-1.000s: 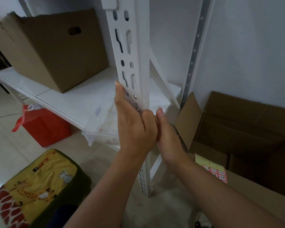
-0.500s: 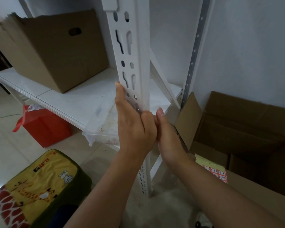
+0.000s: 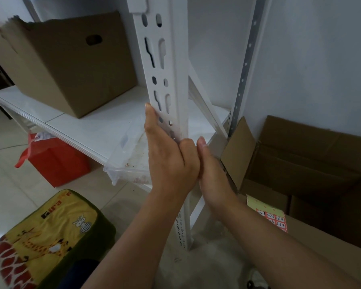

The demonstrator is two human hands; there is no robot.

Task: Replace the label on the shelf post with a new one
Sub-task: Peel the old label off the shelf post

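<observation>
The white slotted shelf post (image 3: 175, 69) stands upright in the centre. My left hand (image 3: 169, 163) grips it at shelf height, thumb stretched up along its left face and fingers curled round its front corner. My right hand (image 3: 213, 174) lies close against the left hand on the post's right side, thumb pointing up; its fingers are hidden behind the left hand and the post. No label shows on the post where my hands cover it. A yellow sheet of red-edged labels (image 3: 269, 215) lies on a cardboard flap at the lower right.
A closed cardboard box (image 3: 71, 69) stands on the white shelf board (image 3: 81, 126). A clear plastic tray (image 3: 129, 155) sticks out over the shelf edge by my left hand. An open cardboard box (image 3: 311, 163) stands right, a red bag (image 3: 56, 161) under the shelf, a giraffe-print stool (image 3: 46, 236) lower left.
</observation>
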